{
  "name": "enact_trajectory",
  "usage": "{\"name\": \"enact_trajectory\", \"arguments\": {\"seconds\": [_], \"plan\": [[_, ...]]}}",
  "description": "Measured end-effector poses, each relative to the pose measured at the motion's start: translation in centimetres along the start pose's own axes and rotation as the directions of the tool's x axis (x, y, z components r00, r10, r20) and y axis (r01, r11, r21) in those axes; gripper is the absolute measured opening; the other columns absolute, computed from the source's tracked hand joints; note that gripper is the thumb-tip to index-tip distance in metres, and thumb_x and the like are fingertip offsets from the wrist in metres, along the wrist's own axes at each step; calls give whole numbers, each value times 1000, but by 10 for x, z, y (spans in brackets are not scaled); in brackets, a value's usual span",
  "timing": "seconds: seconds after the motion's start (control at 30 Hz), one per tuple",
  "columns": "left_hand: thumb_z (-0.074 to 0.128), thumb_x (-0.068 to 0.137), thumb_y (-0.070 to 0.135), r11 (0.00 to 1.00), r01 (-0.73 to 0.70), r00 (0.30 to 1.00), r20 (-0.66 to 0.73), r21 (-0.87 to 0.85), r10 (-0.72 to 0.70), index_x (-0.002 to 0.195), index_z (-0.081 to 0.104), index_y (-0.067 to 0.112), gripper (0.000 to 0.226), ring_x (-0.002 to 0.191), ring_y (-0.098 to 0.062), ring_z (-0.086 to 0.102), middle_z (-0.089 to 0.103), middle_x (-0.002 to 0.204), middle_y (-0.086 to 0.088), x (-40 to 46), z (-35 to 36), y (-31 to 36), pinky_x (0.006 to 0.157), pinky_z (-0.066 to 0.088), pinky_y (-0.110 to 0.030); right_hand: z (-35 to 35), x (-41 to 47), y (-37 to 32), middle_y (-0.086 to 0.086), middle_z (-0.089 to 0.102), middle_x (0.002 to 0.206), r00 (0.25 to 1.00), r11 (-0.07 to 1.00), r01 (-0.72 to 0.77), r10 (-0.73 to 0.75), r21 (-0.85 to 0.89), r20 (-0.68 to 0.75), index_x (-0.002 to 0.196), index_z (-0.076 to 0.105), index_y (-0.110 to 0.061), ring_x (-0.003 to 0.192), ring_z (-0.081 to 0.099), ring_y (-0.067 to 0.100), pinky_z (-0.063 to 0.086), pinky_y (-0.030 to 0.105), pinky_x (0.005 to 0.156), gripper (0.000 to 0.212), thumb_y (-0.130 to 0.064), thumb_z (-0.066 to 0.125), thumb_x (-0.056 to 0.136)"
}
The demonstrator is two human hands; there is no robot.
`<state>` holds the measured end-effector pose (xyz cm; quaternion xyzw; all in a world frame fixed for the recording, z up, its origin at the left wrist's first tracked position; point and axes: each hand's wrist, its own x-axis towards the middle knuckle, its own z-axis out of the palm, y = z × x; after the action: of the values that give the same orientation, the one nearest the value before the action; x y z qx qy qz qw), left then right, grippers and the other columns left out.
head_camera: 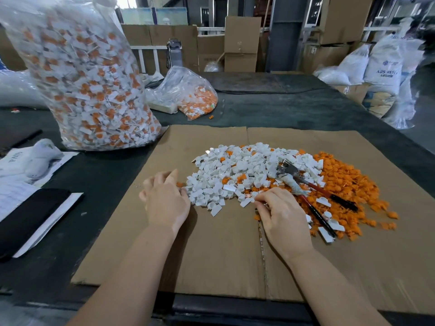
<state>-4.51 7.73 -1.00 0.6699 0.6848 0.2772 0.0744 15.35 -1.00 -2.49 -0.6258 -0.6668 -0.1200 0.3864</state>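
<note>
Paperwork is lying at the far left of the desk, with a black folder resting over it. Behind it I am seeing a tall clear bag standing upright, stuffed with white and orange parts. Further back, a smaller bag is slumping on its side. Nearer me, a cardboard sheet is covering the desk.

The left grip is resting on the sheet, fingers curled against the left edge of the white pieces, which are lying heaped mid-cardboard. I cannot tell whether it is holding any. The right grip is digging curled fingertips into the heap's near edge, where white and orange are mixing. Whether it is pinching a piece, I cannot tell.

Just beside it, red-handled cutters are lying across the heap. The orange pieces are spreading out to the right, touching the white ones. White sacks are standing beyond the desk.
</note>
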Motion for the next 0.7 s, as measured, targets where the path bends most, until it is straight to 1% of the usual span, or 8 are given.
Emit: {"name": "enact_trajectory", "arguments": {"seconds": [0.07, 0.13, 0.23, 0.3, 0.37, 0.43, 0.57, 0.7], "plan": [[56, 90, 17, 991, -80, 996, -59, -110, 74, 129, 56, 17, 39, 118, -22, 33, 52, 125, -3, -4, 3, 6, 96, 25, -31, 0, 0, 1, 6, 64, 76, 1000, 1000, -7, 7, -17, -19, 78, 68, -3, 75, 61, 24, 52, 33, 71, 7, 1, 72, 76], [61, 88, 16, 962, -171, 985, -64, -211, 161, 115, 65, 16, 28, 99, -13, 35, 53, 102, 4, -9, 7, 14, 80, 24, -17, 0, 1, 1, 6, 65, 76, 999, 999, -37, 36, -38, -40, 78, 69, -4, 73, 61, 26, 52, 39, 66, 9, 3, 73, 74], [63, 86, 16, 937, -240, 968, 9, -253, 251, 99, 69, 16, 14, 87, -10, 42, 47, 84, 10, -17, 13, 27, 69, 25, -15, -1, 0, 2, 5, 66, 76, 996, 995, -74, 70, -67, -56, 79, 69, -7, 73, 62, 26, 50, 41, 64, 14, 4, 72, 72], [63, 86, 15, 925, -273, 954, 46, -263, 295, 98, 69, 16, 13, 85, -12, 50, 47, 84, 11, -23, 17, 34, 70, 31, -17, -1, -2, 1, 4, 65, 75, 996, 993, -74, 69, -92, -57, 78, 69, -8, 73, 62, 26, 48, 39, 65, 15, 4, 72, 71], [61, 88, 14, 912, -314, 936, 72, -263, 343, 103, 69, 16, 17, 92, -14, 54, 50, 90, 10, -27, 22, 42, 75, 34, -16, 0, -3, 1, 3, 65, 77, 994, 986, -96, 88, -136, -62, 79, 69, -10, 75, 62, 26, 46, 38, 67, 16, 3, 71, 69], [58, 91, 13, 900, -349, 919, 91, -261, 383, 111, 67, 16, 22, 100, -14, 53, 54, 98, 5, -31, 26, 49, 80, 36, -17, 1, -3, 1, 4, 66, 78, 988, 970, -150, 138, -191, -75, 79, 69, -10, 77, 62, 27, 43, 38, 70, 16, 3, 71, 69], [53, 94, 13, 882, -406, 892, 107, -242, 440, 126, 59, 18, 34, 109, -18, 44, 51, 105, 1, -34, 35, 61, 80, 28, -14, 2, -3, 1, 6, 66, 78, 965, 921, -260, 236, -291, -115, 76, 68, -10, 78, 61, 30, 39, 38, 73, 16, 4, 72, 67], [57, 92, 14, 881, -424, 881, 130, -212, 455, 126, 59, 19, 34, 106, -19, 46, 53, 109, -1, -33, 42, 68, 83, 35, -23, 4, -4, 1, 7, 66, 79, 957, 901, -290, 265, -321, -121, 76, 68, -10, 79, 60, 30, 37, 39, 74, 14, 1, 72, 68]]}}
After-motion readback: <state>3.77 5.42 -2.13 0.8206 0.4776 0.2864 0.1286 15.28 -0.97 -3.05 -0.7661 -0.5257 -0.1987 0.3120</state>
